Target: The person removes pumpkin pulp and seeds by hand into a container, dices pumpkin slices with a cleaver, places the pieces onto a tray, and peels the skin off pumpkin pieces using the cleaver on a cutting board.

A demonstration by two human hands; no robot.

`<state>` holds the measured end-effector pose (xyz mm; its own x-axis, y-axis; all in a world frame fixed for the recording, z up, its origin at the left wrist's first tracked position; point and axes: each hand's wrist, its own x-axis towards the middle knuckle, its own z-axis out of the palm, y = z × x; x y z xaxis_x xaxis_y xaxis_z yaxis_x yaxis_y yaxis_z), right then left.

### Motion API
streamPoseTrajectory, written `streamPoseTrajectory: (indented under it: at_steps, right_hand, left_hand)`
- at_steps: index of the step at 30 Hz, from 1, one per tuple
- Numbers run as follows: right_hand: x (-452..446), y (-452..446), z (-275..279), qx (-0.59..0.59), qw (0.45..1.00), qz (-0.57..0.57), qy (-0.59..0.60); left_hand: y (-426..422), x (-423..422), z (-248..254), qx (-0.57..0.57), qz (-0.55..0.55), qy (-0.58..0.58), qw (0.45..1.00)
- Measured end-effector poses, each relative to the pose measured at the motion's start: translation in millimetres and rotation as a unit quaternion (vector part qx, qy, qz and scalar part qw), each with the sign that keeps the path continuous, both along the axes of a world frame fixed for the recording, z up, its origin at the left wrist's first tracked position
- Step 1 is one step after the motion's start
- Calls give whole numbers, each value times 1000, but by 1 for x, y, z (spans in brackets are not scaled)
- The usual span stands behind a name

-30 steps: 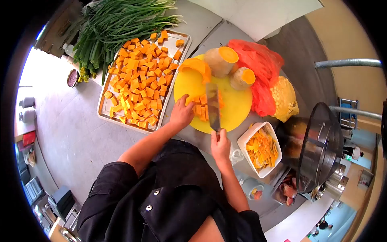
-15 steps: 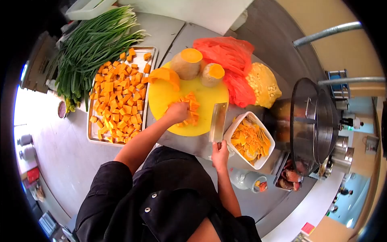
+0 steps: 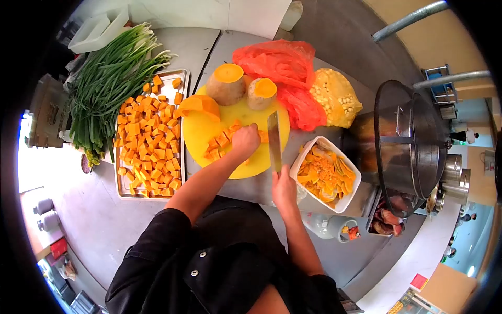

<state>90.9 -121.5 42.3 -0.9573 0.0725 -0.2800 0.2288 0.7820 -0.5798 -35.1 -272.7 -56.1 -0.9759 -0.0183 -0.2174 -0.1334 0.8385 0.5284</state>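
My right hand (image 3: 284, 189) is wrapped round the handle of a cleaver (image 3: 274, 141), whose blade stands near the right edge of the yellow round board (image 3: 198, 149). Over the board my left hand (image 3: 246, 140) is closed among orange pumpkin pieces (image 3: 224, 138); what its fingers hold is hidden. A curved pumpkin piece (image 3: 201, 106) and two cut pumpkin ends, one large (image 3: 222, 91) and one small (image 3: 259, 99), rest along the board's far side. To the left, a metal tray (image 3: 184, 157) holds several pumpkin cubes (image 3: 151, 138).
Green onions (image 3: 104, 83) lie beyond the tray. Red plastic bags (image 3: 282, 63) and a yellow bag (image 3: 334, 99) sit behind the board. A white container (image 3: 349, 201) of peelings stands right, beside a large pot (image 3: 368, 146). Below are a clear jar (image 3: 324, 226) and a meat tray (image 3: 386, 220).
My left hand went down onto the pumpkin pieces and then moved right across the board, with its fingers now closed. The cleaver first swung right, off the pieces. The view has shifted.
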Motion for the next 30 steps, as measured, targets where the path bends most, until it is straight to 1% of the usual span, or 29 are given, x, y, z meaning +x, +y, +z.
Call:
streamPoseTrajectory:
  at_steps: [2, 5, 9, 12, 15, 18, 19, 21, 22, 23, 24, 25, 26, 27, 30]
  right_hand:
    - [-4, -10, -44, 51, 998, 15, -28]
    - [-8, -6, -63, 49, 998, 32, 8]
    - [5, 6, -48, 59, 994, 55, 74]
    - [13, 6, -38, 114, 987, 19, 110]
    - [8, 10, -62, 118, 989, -8, 93]
    - [10, -5, -61, 142, 989, 23, 37]
    - [16, -4, -66, 109, 992, 42, 56]
    - [28, 8, -78, 44, 991, 79, 96]
    - [30, 12, -74, -36, 999, 25, 23]
    - [31, 18, -69, -114, 992, -28, -52]
    - [34, 25, -65, -189, 970, -80, -126]
    - [41, 39, -87, -312, 934, -122, -126]
    - [47, 55, -117, -430, 879, -161, -126]
    - [48, 62, -129, -485, 832, -215, -163]
    - [48, 52, -152, -541, 780, -252, -190]
  left_hand:
    - [1, 1, -5, -11, -5, 10, 1000]
    - [2, -1, -4, -20, -16, 13, 1000]
    - [-10, 5, -5, -26, -25, 22, 999]
    - [-30, 21, 2, 56, -27, 163, 985]
    - [-77, 51, 12, 79, -5, 221, 972]
    - [-121, 94, -4, -12, -111, 169, 979]
    - [-125, 100, -7, -18, -145, 107, 983]
    - [-121, 96, -11, -56, -163, 96, 980]
    - [-115, 93, -13, -74, -172, 91, 978]
    - [-110, 86, -20, -53, -172, 100, 979]
    - [-104, 83, -19, -60, -178, 100, 977]
    - [-98, 78, -16, -68, -182, 101, 976]
    - [-93, 73, -14, -77, -185, 102, 974]
    - [-89, 69, -20, -97, -196, 100, 971]
    - [-74, 69, -5, -79, -183, 87, 976]
